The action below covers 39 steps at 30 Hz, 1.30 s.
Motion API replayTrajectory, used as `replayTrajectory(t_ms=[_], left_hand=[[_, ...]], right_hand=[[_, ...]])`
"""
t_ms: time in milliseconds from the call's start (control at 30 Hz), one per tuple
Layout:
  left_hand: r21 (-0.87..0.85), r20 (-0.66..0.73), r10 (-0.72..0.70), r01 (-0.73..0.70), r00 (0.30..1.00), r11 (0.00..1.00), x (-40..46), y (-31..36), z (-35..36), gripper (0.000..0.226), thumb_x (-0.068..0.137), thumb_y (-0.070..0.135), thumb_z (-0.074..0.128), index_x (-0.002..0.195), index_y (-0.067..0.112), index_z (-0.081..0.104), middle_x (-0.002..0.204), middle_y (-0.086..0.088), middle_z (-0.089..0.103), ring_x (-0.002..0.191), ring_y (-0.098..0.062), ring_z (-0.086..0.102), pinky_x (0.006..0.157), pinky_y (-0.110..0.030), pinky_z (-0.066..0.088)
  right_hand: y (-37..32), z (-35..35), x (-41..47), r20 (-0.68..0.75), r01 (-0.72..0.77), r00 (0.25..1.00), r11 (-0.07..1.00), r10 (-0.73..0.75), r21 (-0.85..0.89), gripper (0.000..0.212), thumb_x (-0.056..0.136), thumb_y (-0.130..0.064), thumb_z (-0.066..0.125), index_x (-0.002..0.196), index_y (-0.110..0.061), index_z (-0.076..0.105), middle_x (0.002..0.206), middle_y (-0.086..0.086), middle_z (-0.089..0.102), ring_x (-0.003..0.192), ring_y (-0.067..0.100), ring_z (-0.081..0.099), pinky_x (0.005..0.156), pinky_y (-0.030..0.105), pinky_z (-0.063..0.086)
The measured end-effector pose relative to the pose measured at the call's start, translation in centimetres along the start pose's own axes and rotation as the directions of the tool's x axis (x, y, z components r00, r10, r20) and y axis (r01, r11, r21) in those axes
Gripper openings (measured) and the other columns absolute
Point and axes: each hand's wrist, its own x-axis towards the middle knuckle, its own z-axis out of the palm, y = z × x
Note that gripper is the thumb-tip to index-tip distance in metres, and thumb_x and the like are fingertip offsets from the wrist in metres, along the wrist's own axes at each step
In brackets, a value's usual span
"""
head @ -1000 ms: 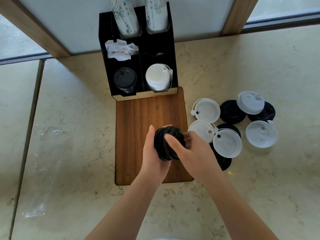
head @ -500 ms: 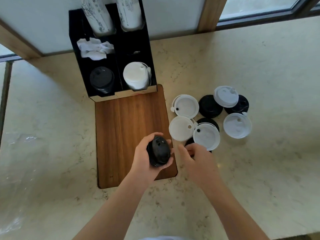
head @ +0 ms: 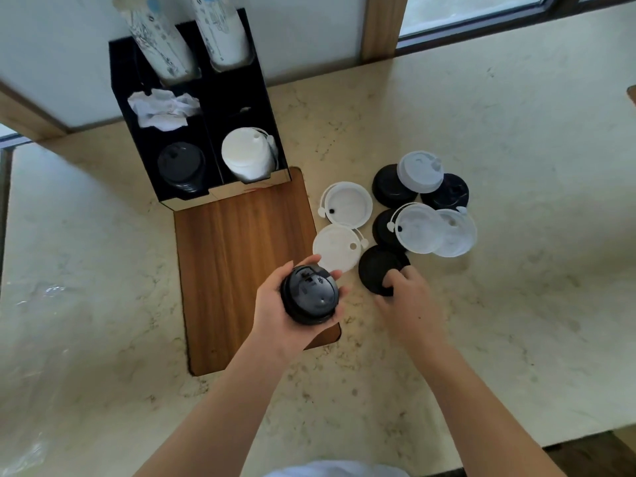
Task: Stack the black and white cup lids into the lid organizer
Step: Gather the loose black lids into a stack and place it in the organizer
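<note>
the left hand (head: 275, 304) is cupping a short stack of black lids (head: 309, 295) over the near right corner of the wooden board (head: 241, 263), fingers curling around the rim; how many lids are nested there is hard to make out. the raised marks on the top lid are showing but are too small to read. the right hand (head: 407, 301) is resting at about 3 o'clock of that stack, fingertips pinching the near edge of a single black lid (head: 378, 266) lying on the marble surface (head: 516, 304); the fingers are covering part of its rim.

at 12 o'clock from the hands, the black lid organizer (head: 144, 160) is standing at the board's far end. its front left compartment is holding a black lid stack (head: 181, 166), the front right a white lid stack (head: 246, 159), both partly sunk behind the front wall. crumpled white paper (head: 161, 110) is sitting behind the black stack, and two sleeves of paper cups (head: 192, 32) are sticking up at the back, their tops cut off by the frame and their blue print unreadable.

at 1 to 2 o'clock of the hands, loose white lids (head: 347, 203) and black lids (head: 390, 187) are lying in an overlapping cluster, some black ones mostly hidden under white ones.
</note>
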Motion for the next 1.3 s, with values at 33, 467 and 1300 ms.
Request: replayTrajectory(t_ms=[33,467,1300], left_hand=[[0.010,-0.007,0.004,-0.004,1.000,1.000,-0.1,0.0,-0.1,0.048,0.082,0.038,0.067,0.124,0.017,0.073,0.130,-0.023,0.070,0.107,-0.045,0.069,0.083,-0.046,0.056],[0.151,-0.079,0.109,-0.096,0.991,0.984,-0.9,-1.1,1.6,0.058,0.089,0.051,0.069,0.132,0.012,0.068,0.138,-0.016,0.068,0.122,-0.036,0.065,0.080,-0.047,0.060],[0.219,0.144,-0.419,0.384,0.896,0.897,-2.0,-0.7,2.9,0.084,0.064,0.059,0.094,0.127,0.007,0.073,0.129,-0.028,0.068,0.111,-0.049,0.069,0.076,-0.047,0.062]], right_hand=[[0.2,-0.3,-0.2,-0.020,0.030,0.999,0.999,-0.029,0.037,0.015,0.083,-0.017,0.078,0.092,-0.010,0.067,0.092,0.000,0.053,0.077,0.022,0.056,0.060,0.023,0.031],[-5.3,-4.9,-4.0,0.562,-0.557,0.820,-0.369,-0.107,0.744,0.034,0.095,-0.026,0.061,0.119,-0.003,0.065,0.080,0.003,0.062,0.048,0.006,0.050,0.036,0.015,0.039],[-9.1,-7.3,2.9,0.288,0.279,0.836,0.814,-0.467,0.510,0.025,0.105,-0.023,0.049,0.085,-0.033,0.061,0.089,-0.005,0.068,0.086,0.008,0.062,0.076,0.023,0.049]])
